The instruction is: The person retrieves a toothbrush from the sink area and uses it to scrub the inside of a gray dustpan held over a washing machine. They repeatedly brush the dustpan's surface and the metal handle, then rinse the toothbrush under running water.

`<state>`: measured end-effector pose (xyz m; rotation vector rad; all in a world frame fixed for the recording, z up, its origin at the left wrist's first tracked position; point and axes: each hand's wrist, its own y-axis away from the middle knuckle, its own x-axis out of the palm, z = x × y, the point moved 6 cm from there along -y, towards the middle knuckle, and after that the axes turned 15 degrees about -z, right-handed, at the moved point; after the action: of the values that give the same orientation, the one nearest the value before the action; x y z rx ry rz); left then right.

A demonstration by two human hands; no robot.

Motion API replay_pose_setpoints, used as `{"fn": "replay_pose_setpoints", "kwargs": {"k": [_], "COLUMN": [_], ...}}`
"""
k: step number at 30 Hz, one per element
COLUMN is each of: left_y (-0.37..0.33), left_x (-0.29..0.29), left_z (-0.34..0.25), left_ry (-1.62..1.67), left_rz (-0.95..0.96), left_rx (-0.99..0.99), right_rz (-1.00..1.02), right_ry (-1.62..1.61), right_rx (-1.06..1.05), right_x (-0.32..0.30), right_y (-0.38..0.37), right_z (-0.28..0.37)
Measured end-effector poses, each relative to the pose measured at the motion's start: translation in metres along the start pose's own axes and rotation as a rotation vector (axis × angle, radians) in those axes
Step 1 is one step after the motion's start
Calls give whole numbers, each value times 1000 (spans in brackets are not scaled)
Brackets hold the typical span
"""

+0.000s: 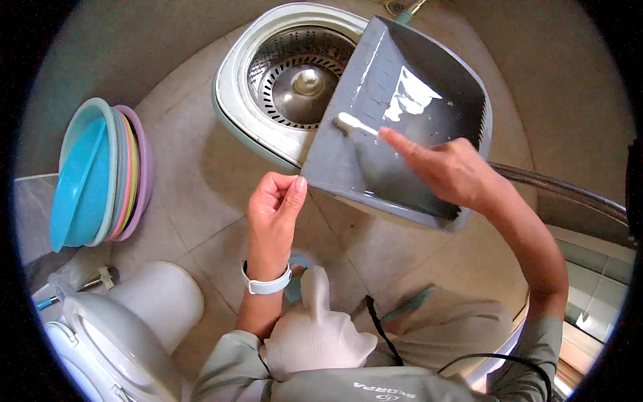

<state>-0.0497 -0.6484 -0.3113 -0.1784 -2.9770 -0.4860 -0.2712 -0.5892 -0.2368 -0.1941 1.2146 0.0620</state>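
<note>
A wet grey dustpan (328, 157) with a toothed edge at its right lies tilted over the right part of a small top-loading washing machine (234, 110). My left hand (276, 208) pinches the dustpan's near left corner between thumb and fingers. In my right hand (447, 167) is a white toothbrush (360, 125), its bristles against the pan's inner surface near the left side. The index finger stretches along the brush handle. Water and bright glare show on the pan's floor. Inside the machine's open metal drum (291, 100), a pale knob stands at the centre.
Several coloured basins (110, 171) stand on edge against the left wall. At the lower left are a white toilet (110, 342) and a white bin-like cylinder (164, 295). A metal pipe (562, 191) runs along the right. The floor is tiled.
</note>
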Motion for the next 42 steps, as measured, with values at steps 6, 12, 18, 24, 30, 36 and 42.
{"fn": "replay_pose_setpoints", "kwargs": {"k": [6, 12, 18, 24, 30, 36, 42], "left_y": [1, 1, 3, 0, 2, 1, 0], "left_x": [1, 2, -3, 4, -2, 2, -3], "left_z": [2, 3, 2, 1, 3, 4, 4], "left_ry": [18, 39, -3, 34, 19, 32, 27], "left_rz": [2, 13, -17, 9, -17, -5, -14], "left_rx": [-13, -9, -2, 0, -16, -25, -15], "right_rz": [97, -167, -62, -172, 139, 11, 222], "right_ry": [614, 346, -57, 55, -139, -55, 166], "right_rx": [241, 283, 209, 278, 278, 314, 357], "right_x": [-36, -51, 8, -17, 0, -12, -41], "right_y": [16, -25, 16, -10, 13, 4, 27], "right_z": [-23, -34, -10, -41, 6, -10, 2]}}
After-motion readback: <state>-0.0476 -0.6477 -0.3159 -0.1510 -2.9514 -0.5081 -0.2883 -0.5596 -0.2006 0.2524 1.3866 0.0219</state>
